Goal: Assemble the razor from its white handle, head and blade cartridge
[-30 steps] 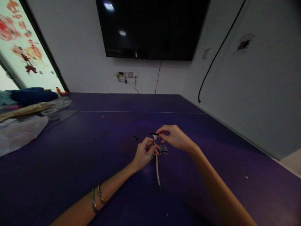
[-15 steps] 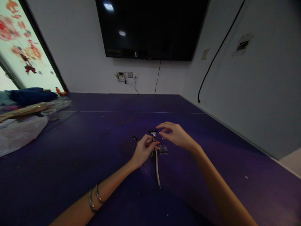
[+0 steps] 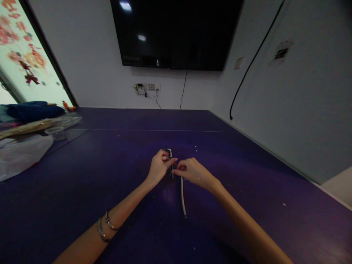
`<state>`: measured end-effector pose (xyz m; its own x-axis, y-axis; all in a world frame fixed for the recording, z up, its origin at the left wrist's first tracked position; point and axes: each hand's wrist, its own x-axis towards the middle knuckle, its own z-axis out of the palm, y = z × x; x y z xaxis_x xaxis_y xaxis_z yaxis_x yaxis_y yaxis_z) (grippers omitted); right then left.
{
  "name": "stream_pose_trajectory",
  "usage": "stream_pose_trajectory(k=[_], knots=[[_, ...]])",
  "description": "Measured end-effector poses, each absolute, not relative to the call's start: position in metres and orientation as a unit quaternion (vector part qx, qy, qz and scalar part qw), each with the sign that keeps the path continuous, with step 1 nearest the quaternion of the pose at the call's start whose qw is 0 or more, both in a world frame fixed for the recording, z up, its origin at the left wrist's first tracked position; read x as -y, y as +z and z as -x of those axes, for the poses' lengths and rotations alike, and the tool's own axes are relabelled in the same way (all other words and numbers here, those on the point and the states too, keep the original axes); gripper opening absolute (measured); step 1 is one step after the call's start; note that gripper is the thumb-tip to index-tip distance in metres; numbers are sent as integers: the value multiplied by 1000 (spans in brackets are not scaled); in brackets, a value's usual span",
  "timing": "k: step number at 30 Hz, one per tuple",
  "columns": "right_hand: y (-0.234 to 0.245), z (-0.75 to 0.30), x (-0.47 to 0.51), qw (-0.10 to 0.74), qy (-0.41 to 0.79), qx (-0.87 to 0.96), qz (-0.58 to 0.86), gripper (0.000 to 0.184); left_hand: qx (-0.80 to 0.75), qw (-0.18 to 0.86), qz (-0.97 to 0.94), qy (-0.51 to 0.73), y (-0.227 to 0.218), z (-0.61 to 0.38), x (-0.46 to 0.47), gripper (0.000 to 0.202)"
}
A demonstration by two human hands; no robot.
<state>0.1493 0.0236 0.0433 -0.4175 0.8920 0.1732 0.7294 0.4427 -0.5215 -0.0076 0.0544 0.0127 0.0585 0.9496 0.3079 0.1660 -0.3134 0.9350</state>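
Observation:
My left hand (image 3: 159, 167) is closed around a small razor (image 3: 170, 153) with a dark head and a shiny neck, held upright with the head at the top. Its dark handle shows below my fingers. Close on the right, my right hand (image 3: 194, 172) is pinched, its thumb tip at the lower part of the handle. Whether those fingers grip the handle or some small piece is hidden. Below my right hand a thin cream-coloured stick or tube (image 3: 183, 198) lies on the purple surface (image 3: 132, 220).
A clear plastic cup (image 3: 55, 132), a white plastic bag (image 3: 24, 156) and dark blue cloth (image 3: 34, 111) lie at the left. A wall with a large television (image 3: 176, 33) stands ahead. Along the right wall hangs a black cable (image 3: 253, 60).
My left hand and the razor have moved left; the razor's head has turned. My right hand has come down and left to the handle. The clear case and small black piece are now out of sight.

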Motion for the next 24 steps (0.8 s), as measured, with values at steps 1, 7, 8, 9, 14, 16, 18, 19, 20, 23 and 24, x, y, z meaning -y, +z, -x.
stream_pose_trajectory(k=[1,7,8,9,14,16,18,19,20,23,24], knots=[[40,-145,-23,209,179,821,501,30,-453,371,-622,519,13,7,-54,32],[25,-126,-18,188,133,814,534,26,-463,376,-613,519,17,7,-51,30],[24,-124,-18,195,129,814,532,25,-464,379,-610,519,17,7,-51,30],[23,-123,-18,205,125,814,529,24,-464,383,-607,519,17,7,-51,30],[21,-121,-19,232,119,803,535,21,-452,417,-619,488,16,10,-56,27],[20,-122,-21,219,150,788,556,24,-471,398,-644,453,19,17,-61,27],[17,-125,-24,196,205,767,576,27,-494,342,-682,417,25,29,-67,39],[14,-127,-25,185,233,757,581,28,-505,316,-687,416,29,36,-71,42],[12,-128,-26,173,258,750,584,29,-514,311,-681,418,33,43,-74,43],[2,-130,-27,136,305,739,585,30,-532,324,-646,441,44,60,-83,41],[-2,-130,-26,125,315,738,584,30,-537,324,-637,449,46,64,-84,40]])
